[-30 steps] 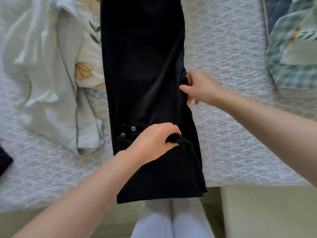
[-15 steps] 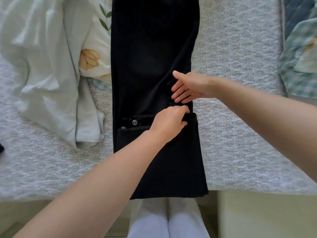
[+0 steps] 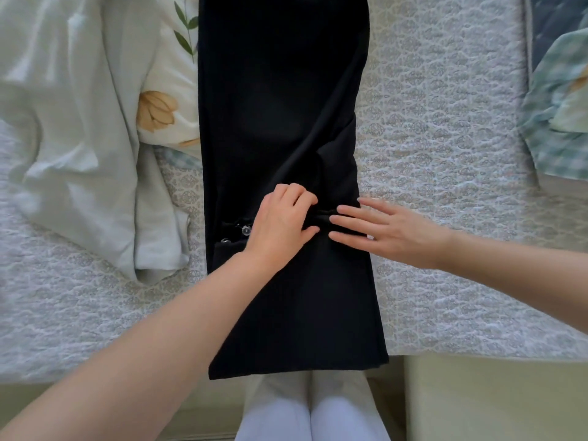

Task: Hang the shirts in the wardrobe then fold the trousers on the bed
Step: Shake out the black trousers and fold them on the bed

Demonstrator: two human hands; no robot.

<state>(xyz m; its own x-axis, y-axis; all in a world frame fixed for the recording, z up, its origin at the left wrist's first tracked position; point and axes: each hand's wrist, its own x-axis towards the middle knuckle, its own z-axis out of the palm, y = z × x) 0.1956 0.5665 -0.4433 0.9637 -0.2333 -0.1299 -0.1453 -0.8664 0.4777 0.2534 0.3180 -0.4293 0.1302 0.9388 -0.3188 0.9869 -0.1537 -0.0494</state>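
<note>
Bed first: its quilted cover carries the black trousers, laid lengthwise, leg over leg, near end hanging over the edge. Only that lengthwise fold looks done; cross folds remain. Pale cloth lies crumpled to my left, perhaps a shirt unhung. My right hand rests flat-fingered on the trousers' right edge; my left hand pinches a ridge of cloth beside the buttons.

The right hand no longer pinches the side edge of the black trousers; it lies flat on them with fingers straight, its tips just beside the left hand. The bunched fold that the left hand held up now lies low, a small ridge under its curled fingers.
</note>
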